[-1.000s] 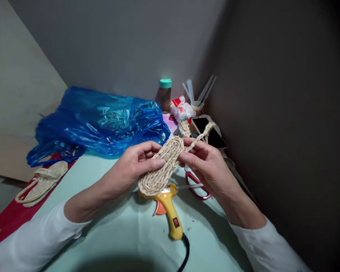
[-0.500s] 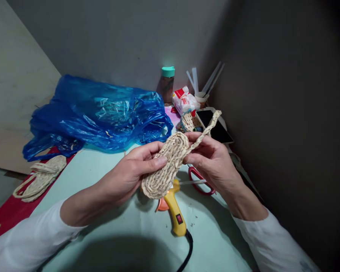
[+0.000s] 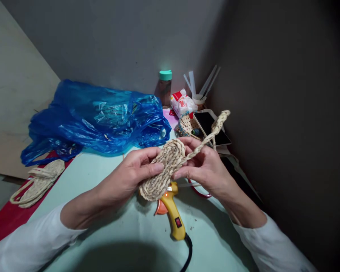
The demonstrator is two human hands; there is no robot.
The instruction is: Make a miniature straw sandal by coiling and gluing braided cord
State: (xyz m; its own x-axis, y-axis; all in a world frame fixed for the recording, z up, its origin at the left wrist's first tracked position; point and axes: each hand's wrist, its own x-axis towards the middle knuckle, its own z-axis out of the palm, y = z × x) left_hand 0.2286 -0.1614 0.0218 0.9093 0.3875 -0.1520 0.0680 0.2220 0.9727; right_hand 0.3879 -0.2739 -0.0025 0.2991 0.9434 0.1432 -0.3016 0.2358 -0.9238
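Between my hands, above the table, is a pale woven straw sole (image 3: 164, 170), a long oval made of coiled braid. My left hand (image 3: 140, 168) grips its left edge, thumb on top and fingers underneath. On the other side my right hand (image 3: 202, 164) pinches the sole's right edge where the loose braid (image 3: 205, 140) leaves it. That braid passes over my right fingers and its free end points up and to the right. Below the sole lies a yellow glue gun (image 3: 175, 219) with an orange trigger, its front partly covered. Red-handled scissors (image 3: 201, 193) are mostly hidden behind my right hand.
A blue plastic bag (image 3: 96, 117) spreads over the back left. Another straw sole (image 3: 42, 181) lies on red material at the left. Along the back right are a green-lidded jar (image 3: 165, 87), a tissue pack (image 3: 183, 102), a cup of glue sticks (image 3: 198, 99), a small basket (image 3: 187, 124) and a tablet (image 3: 211, 128).
The braid's free end has swung to the right. My right thumb has shifted left along the sole's edge, and both hands sit slightly lower in view with the sole.
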